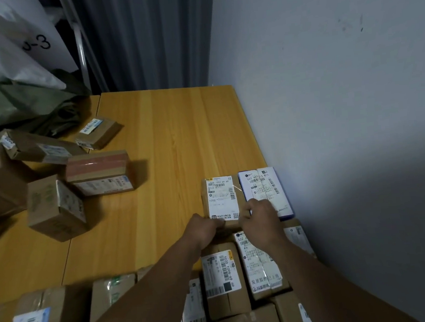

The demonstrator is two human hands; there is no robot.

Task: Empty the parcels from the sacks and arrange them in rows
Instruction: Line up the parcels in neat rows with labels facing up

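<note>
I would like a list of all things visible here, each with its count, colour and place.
Table: one, yellow wood, centre.
Loose parcels: about six, brown cardboard, left side.
Arranged parcels: several, brown, near edge and right.
White parcel: one, by the wall.
Held parcel: one, brown, beside the white one.
Sack: one, green, far left.
Bag: one, white, top left.
Curtain: grey, behind.
Left hand, right hand: both on the held parcel.

The table (167, 139) is yellow wood with grain, the parcels (224, 279) are brown with white labels, one parcel (263, 189) is blue-white, the sack (11, 107) is green.
</note>
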